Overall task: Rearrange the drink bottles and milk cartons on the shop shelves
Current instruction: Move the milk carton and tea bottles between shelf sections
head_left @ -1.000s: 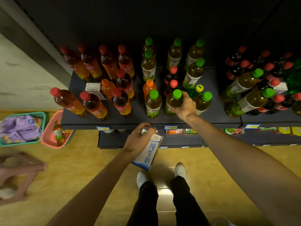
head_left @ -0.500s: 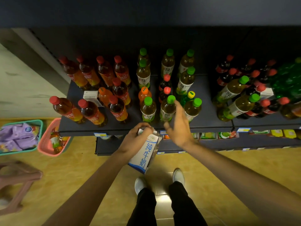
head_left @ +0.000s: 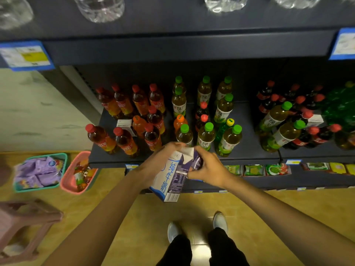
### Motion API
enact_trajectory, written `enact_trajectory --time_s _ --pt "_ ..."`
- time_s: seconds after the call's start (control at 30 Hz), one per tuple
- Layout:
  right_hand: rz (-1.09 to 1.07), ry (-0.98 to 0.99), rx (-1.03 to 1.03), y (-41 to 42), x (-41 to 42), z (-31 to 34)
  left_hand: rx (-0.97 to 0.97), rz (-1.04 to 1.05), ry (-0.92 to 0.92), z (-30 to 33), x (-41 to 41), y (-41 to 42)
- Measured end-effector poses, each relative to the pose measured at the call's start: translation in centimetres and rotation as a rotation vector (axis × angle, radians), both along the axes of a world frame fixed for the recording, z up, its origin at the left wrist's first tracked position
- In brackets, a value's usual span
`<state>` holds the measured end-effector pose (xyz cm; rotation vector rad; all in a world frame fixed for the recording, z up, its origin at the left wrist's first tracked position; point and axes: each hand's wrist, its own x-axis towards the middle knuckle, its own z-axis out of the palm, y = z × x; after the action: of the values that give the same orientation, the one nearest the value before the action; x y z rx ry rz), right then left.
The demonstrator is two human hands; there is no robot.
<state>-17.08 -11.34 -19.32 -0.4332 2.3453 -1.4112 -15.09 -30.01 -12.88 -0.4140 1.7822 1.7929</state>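
Both hands on one milk carton, shelf untouched

Currently the left hand [head_left: 159, 162] wraps the milk carton [head_left: 171, 175] from its left side, and the right hand [head_left: 206, 166] grasps its upper right corner. The carton is tilted, held in the air just in front of the middle shelf [head_left: 249, 150], likely being turned upright before placing. Counts: one carton in hand, one small white carton [head_left: 124, 123] among the red-capped tea bottles [head_left: 123, 140]. Front row by the hands: three green-capped bottles [head_left: 205, 137], one yellow-capped bottle [head_left: 229, 122] just behind. Two baskets [head_left: 74, 181] on the floor at left.
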Motion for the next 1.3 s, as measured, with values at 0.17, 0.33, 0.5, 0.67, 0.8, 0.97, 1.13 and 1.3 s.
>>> enact_trajectory --time_s 0.17,0.33,0.5,0.67,0.8,0.97,1.13,1.3 --pt "-0.341 -0.314 -0.281 1.2 1.1 0.9 0.115 0.221 -0.053 0.6 -0.4 -0.9" --pt "-0.629 -0.534 -0.681 3.4 1.9 3.4 0.149 0.281 -0.094 0.7 -1.5 1.0" --pt "-0.801 -0.569 -0.821 8.5 3.0 5.4 0.186 0.133 -0.105 0.8 -2.6 7.0" --pt "-0.926 -0.554 -0.895 15.7 5.1 6.3 0.120 -0.017 -0.112 2.2 -3.1 15.3" --pt "-1.029 -0.516 -0.970 22.5 7.1 6.6 0.105 -0.123 -0.133 2.2 -3.3 22.4" --pt "-1.153 -0.441 -0.994 32.5 10.5 7.0 0.154 -0.253 -0.156 2.8 -1.8 33.8" --pt "-1.245 -0.452 -0.940 42.1 14.0 7.0 0.226 -0.296 -0.184 2.3 0.5 45.4" --pt "-1.315 -0.436 -0.928 49.5 16.9 7.6 0.231 -0.440 -0.240 2.1 2.3 54.6"
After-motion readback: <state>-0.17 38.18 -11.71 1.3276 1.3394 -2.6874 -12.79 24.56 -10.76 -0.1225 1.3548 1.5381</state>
